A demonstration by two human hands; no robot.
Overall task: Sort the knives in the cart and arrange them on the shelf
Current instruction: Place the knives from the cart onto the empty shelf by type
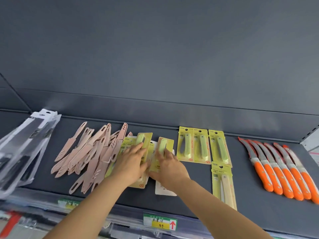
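Observation:
Both my hands lie on a loose heap of yellow-green carded fruit knives in the middle of the dark shelf [189,209]. My left hand [132,163] presses flat on one green-handled pack [144,140], fingers spread. Beside it, my right hand [168,167] rests on another green-handled pack [164,144], with a white card [164,188] under my wrist. Neither hand visibly lifts a pack. To the right, three packs [202,145] lie in a neat row, and a cream-handled pack [223,183] lies in front of them.
A pile of pink sheathed knives [93,152] lies left of my hands. Large clear-packed black knives [22,149] lean at the far left. Several orange-handled knives [283,171] lie in a row at the right. A price tag [159,221] hangs on the shelf's front edge.

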